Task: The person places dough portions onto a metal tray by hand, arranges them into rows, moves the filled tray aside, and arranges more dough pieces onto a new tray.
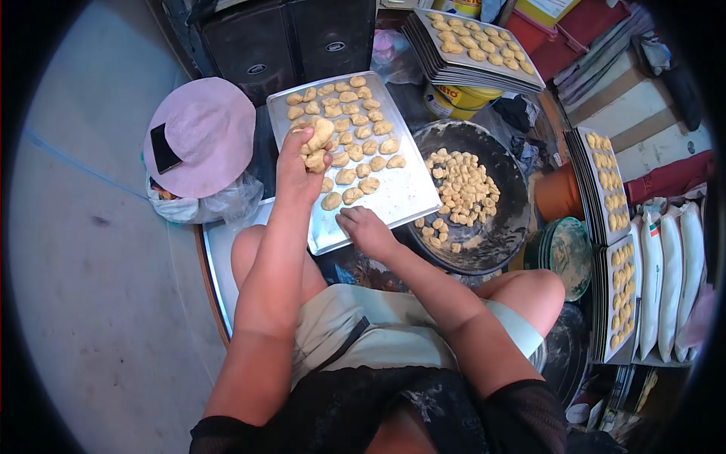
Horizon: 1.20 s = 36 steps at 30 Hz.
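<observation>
My left hand [299, 163] is closed around several dough pieces [318, 135], held above the left side of a metal baking tray [404, 198]. Rows of yellowish dough lumps [363, 132] cover much of that tray, and its near right part is bare metal. My right hand [367, 231] is low over the tray's near edge, beside the closest row of lumps. Its fingers are curled together, and whatever may be between them is hidden. To the right, a wide black basin [508, 240] holds a heap of small cut dough chunks [463, 188], with flour on its inside.
Stacked trays with dough [484, 41] rest on a yellow bucket [461, 101] behind the basin. More loaded trays [607, 181] stand at right, near green tubs [569, 257] and white bags [669, 280]. A pink hat [215, 129] with a phone [163, 149] lies left. Black speakers [249, 53] stand behind.
</observation>
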Each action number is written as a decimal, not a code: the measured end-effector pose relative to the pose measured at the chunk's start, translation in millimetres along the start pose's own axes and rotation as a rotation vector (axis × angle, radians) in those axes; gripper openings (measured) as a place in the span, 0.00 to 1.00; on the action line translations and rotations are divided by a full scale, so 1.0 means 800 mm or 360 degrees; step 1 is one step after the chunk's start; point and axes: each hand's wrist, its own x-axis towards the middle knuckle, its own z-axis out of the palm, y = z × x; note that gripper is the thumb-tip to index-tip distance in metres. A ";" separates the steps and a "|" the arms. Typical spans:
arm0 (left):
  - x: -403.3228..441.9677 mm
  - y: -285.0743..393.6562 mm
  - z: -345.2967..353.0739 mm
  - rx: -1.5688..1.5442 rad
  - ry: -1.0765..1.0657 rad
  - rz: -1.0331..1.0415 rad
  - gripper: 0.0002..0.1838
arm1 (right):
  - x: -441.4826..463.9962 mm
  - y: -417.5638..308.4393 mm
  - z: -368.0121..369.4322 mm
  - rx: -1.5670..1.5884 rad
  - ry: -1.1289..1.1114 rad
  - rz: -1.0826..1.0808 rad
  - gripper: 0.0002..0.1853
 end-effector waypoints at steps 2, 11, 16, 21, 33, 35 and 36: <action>-0.001 0.000 0.002 0.0044 0.0013 0.0000 0.13 | -0.010 0.002 0.004 0.0003 0.0095 -0.0084 0.15; -0.003 -0.009 0.003 0.0106 0.0030 -0.0065 0.13 | -0.012 0.013 -0.007 0.0141 0.0035 0.0014 0.04; -0.007 -0.012 0.007 0.0164 -0.0028 -0.0128 0.13 | -0.022 0.039 -0.058 0.1061 0.0482 0.0960 0.05; -0.010 -0.014 0.011 0.0208 -0.0104 -0.0303 0.14 | -0.032 0.042 -0.145 0.1542 0.0316 0.1019 0.06; -0.034 -0.048 0.034 0.0438 -0.0236 -0.0480 0.11 | 0.044 -0.037 -0.177 0.0630 0.0801 0.0515 0.21; -0.029 -0.064 0.026 0.0405 -0.0199 -0.0445 0.11 | 0.051 -0.019 -0.163 0.0782 0.0826 0.0566 0.21; -0.033 -0.061 0.030 0.0431 -0.0184 -0.0447 0.11 | 0.053 -0.008 -0.162 0.1058 0.0775 0.0710 0.21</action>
